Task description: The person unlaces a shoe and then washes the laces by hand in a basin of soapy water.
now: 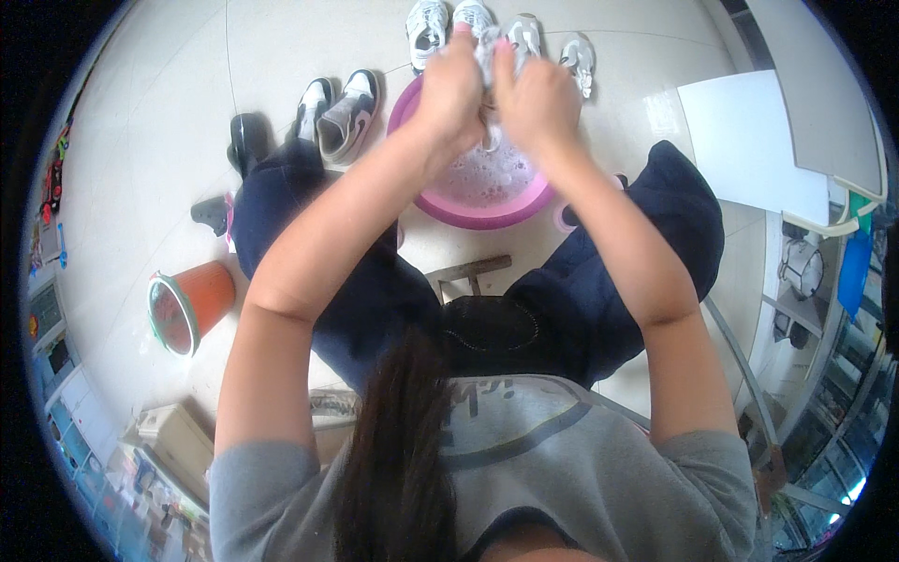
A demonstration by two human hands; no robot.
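Both of my hands are raised over a pink basin [476,220] of foamy water [484,175] on the floor between my legs. My left hand [456,88] and my right hand [537,98] grip a pale, wet-looking cloth-like thing [486,55] between them, thumbs pointing away from me. Blur and my fingers hide much of it, so its kind is unclear. Thin whitish strands [491,137] hang from it above the foam. Beyond the basin stand a white sneaker [426,31], another white sneaker [474,12], a grey-white shoe [523,31] and a smaller pale shoe [577,60].
Left of the basin stand black-and-white sneakers [349,116] and a black shoe [249,137]. An orange bin [207,291] lies on its side at the left. A white panel [755,147] and shelving [793,309] are on the right. A wooden stool part [474,270] shows between my legs.
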